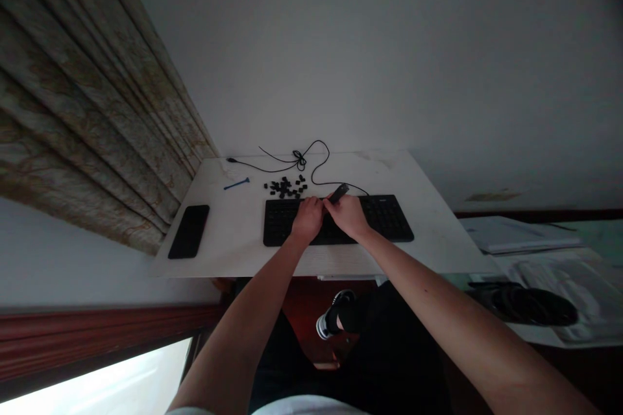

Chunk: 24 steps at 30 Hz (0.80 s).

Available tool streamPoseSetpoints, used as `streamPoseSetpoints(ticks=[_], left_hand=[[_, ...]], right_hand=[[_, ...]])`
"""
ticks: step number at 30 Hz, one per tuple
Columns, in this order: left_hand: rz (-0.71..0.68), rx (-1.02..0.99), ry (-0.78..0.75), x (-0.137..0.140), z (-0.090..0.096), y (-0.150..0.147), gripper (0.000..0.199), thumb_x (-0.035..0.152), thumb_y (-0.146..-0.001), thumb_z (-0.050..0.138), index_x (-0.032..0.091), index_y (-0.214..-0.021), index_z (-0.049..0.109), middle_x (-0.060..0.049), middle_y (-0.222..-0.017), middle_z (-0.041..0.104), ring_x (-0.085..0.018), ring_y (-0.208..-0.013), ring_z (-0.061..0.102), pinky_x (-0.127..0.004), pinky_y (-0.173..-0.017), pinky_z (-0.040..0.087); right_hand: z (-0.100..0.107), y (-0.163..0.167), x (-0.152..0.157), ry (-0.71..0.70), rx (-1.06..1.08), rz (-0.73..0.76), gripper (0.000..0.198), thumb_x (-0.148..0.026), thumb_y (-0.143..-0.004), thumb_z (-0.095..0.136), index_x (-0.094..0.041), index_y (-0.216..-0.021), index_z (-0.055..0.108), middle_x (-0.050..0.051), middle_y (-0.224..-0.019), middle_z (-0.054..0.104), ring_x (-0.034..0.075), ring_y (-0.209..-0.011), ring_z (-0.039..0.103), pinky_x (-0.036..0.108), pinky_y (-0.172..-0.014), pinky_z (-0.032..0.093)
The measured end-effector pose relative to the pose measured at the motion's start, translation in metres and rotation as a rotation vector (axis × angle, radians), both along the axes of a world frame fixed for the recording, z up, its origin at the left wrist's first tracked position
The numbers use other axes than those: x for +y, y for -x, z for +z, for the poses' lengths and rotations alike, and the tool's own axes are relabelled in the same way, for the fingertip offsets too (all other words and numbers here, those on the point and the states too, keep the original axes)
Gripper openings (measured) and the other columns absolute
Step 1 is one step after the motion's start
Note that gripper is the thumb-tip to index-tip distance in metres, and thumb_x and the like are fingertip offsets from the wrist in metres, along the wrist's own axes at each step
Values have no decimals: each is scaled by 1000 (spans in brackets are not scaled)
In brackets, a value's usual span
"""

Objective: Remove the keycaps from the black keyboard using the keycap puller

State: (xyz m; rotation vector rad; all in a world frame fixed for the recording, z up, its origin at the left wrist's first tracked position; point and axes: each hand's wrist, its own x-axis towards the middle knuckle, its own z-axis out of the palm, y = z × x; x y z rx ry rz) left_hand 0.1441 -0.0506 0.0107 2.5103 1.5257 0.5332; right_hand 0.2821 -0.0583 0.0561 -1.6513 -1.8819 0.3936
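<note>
A black keyboard [389, 220] lies along the front part of the white table. My right hand [348, 215] is closed around a dark stick-shaped tool [339, 192], whose upper end points away and to the right; its kind I cannot make out. Beside it, my left hand [309, 217] is over the keyboard's middle with fingers bent together near the right fingertips. What those fingers hold, if anything, is hidden. Just behind the keyboard lies a loose heap of small black keycaps [285, 188].
A black cable [318, 172], tied in a bundle, runs behind the keyboard. A blue thin tool [237, 183] lies at the back left, and a black phone [189, 231] near the left edge of the table [233, 227]. Papers [525, 237] are stacked at right; a curtain [97, 91] hangs left.
</note>
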Motion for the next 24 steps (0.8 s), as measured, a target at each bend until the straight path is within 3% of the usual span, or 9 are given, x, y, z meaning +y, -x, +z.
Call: streamPoseSetpoints(ticks=[12, 16, 20, 24], left_hand=[[-11, -22, 23, 1, -2, 0, 20, 18, -101, 42, 13, -107, 60, -13, -109, 61, -26, -106, 56, -42, -96, 46], [-10, -51, 40, 2, -2, -2, 18, 22, -100, 48, 13, -109, 61, -13, -110, 62, -27, -109, 56, -42, -97, 46], [-19, -108, 64, 2, 0, -1, 17, 24, -101, 50, 16, -106, 64, -10, -106, 65, -25, -107, 58, -40, -97, 46], [-26, -189, 60, 2, 0, 1, 17, 22, -100, 52, 18, -105, 68, -8, -105, 67, -23, -106, 59, -39, -99, 46]], right_hand=[[2, -1, -7, -13, -30, 41, 22, -28, -93, 57, -16, -84, 74, 9, -75, 74, 22, -74, 72, 26, -68, 47], [18, -2, 0, -48, 76, 36, 21, -27, -92, 57, -16, -88, 74, 7, -75, 74, 20, -71, 71, 26, -66, 48], [40, -11, 19, -36, 91, 27, 17, -26, -86, 63, -15, -76, 73, 8, -71, 73, 22, -73, 72, 27, -69, 51], [37, -42, 28, 71, 371, -78, 20, -31, -85, 65, -13, -78, 73, 7, -66, 71, 20, -64, 70, 27, -61, 55]])
